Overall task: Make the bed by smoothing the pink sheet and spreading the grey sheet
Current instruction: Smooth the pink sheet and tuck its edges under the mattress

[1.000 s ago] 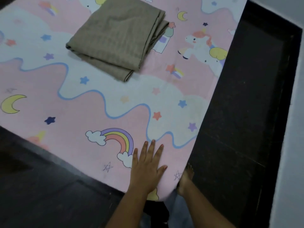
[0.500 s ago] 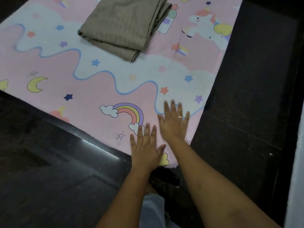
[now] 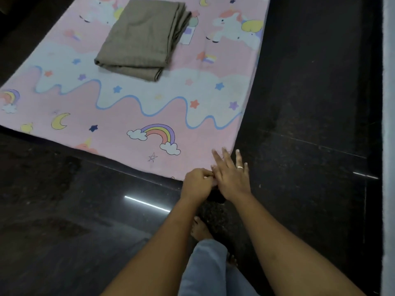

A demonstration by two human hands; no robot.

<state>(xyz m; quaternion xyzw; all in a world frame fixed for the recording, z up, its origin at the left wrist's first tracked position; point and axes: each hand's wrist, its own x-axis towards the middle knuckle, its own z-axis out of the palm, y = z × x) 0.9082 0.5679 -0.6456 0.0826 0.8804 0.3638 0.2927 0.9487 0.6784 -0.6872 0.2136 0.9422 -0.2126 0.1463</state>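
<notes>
Pink sheet (image 3: 115, 133) corner in curled left hand (image 3: 197, 183), straight-fingered right hand (image 3: 232, 179) alongside

One camera sees all this, worn on the person's head and tipped steeply forward and down over the bed's near corner. It faces along the pink sheet (image 3: 132, 116), which stretches away towards 11 o'clock, with the folded grey sheet (image 3: 141, 39) far off near 12 o'clock. The wide lens also takes in dark floor (image 3: 64, 210) at 9 and 3 o'clock and a pale wall (image 3: 389, 146) strip at the 3 o'clock edge. Both forearms come in from 6 o'clock, close to the lens, and the left hand (image 3: 197, 184) and right hand (image 3: 232, 178) meet just below centre. A bare foot (image 3: 201, 229) shows almost straight beneath, towards 6 o'clock
</notes>
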